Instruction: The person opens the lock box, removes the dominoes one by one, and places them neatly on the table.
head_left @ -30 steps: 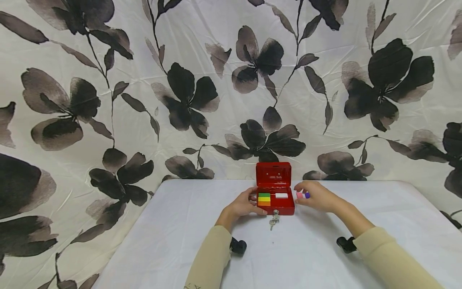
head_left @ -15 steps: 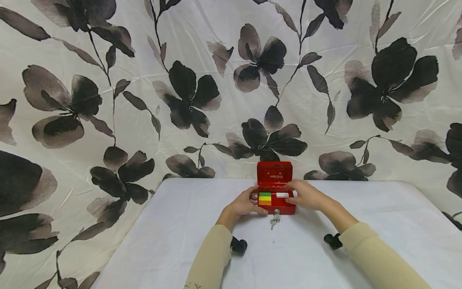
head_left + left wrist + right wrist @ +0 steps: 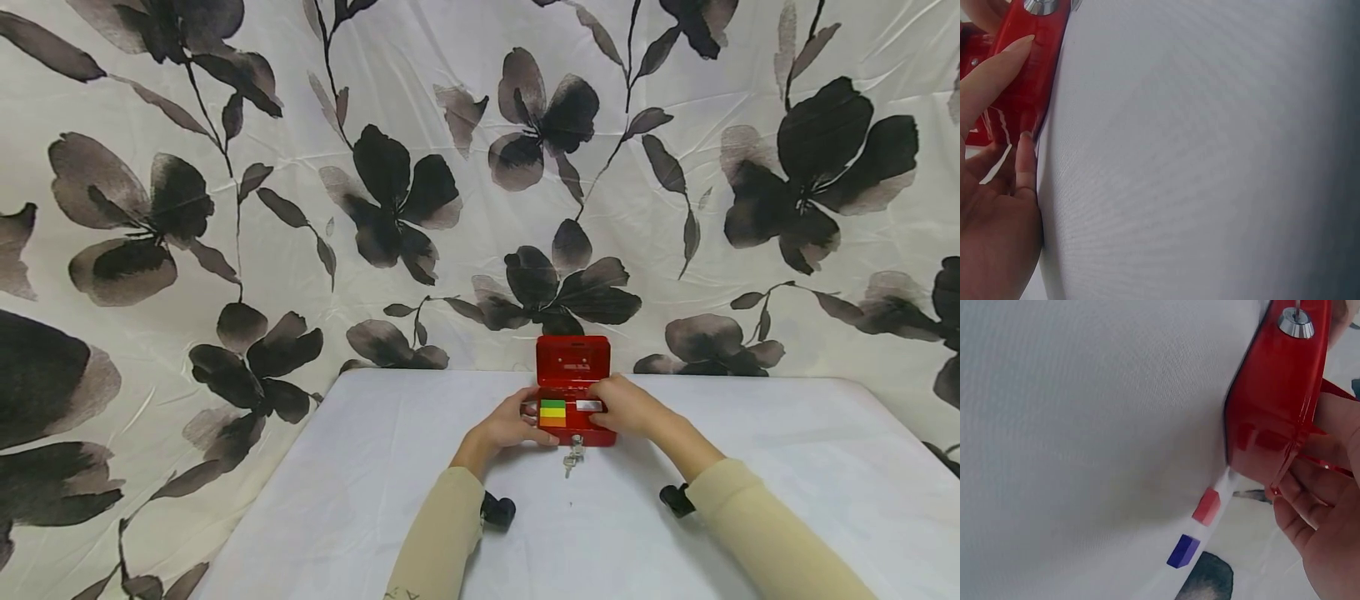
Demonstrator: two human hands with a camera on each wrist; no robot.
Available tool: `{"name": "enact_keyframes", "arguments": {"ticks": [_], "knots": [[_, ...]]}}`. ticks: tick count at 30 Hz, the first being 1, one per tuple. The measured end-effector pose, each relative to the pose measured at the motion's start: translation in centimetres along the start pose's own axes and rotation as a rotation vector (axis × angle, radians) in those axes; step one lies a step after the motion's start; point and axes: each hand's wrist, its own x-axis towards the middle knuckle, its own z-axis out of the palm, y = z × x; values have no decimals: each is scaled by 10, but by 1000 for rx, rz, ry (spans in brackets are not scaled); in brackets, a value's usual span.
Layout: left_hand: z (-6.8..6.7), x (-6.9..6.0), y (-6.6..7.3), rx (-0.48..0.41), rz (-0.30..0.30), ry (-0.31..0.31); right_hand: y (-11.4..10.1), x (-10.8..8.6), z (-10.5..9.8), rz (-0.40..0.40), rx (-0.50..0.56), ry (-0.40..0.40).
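Note:
The red box (image 3: 575, 437) stands with its lid (image 3: 573, 358) raised. My left hand (image 3: 498, 422) grips its left side, thumb along the front wall. Green, yellow and orange blocks (image 3: 552, 412) fill its left part; a white block (image 3: 588, 406) lies further right. Over the right part, my right hand (image 3: 628, 406) has thumb and fingers inside the rim around a second white block, hidden now behind the hand. In the right wrist view, a pink block (image 3: 1207, 507) and a purple block (image 3: 1183, 551) lie on the table beside the box.
Keys (image 3: 572, 461) hang from the lock at the box's front. Behind the white table (image 3: 375, 500) rises a flower-patterned cloth (image 3: 420, 75). Both forearms reach in from the near edge, with black wrist cameras on them.
My right hand has moved left from beside the box to inside its right part, carrying a white block that showed between its fingers. My left hand has kept its grip on the box.

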Motion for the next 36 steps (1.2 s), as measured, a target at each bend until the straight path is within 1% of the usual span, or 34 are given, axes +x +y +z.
{"name": "enact_keyframes", "arguments": {"ticks": [9, 19, 26, 29, 36], "knots": [[0, 1, 0, -13, 13, -6, -2, 4, 5, -14, -103, 23], [1, 1, 0, -12, 12, 2, 2, 8, 9, -3, -169, 20], [3, 1, 0, -24, 2, 1, 4, 9, 11, 14, -170, 6], [3, 1, 0, -19, 3, 5, 5, 10, 11, 2, -163, 7], [3, 1, -1, -2, -8, 11, 7, 11, 14, -16, -97, -5]]}}
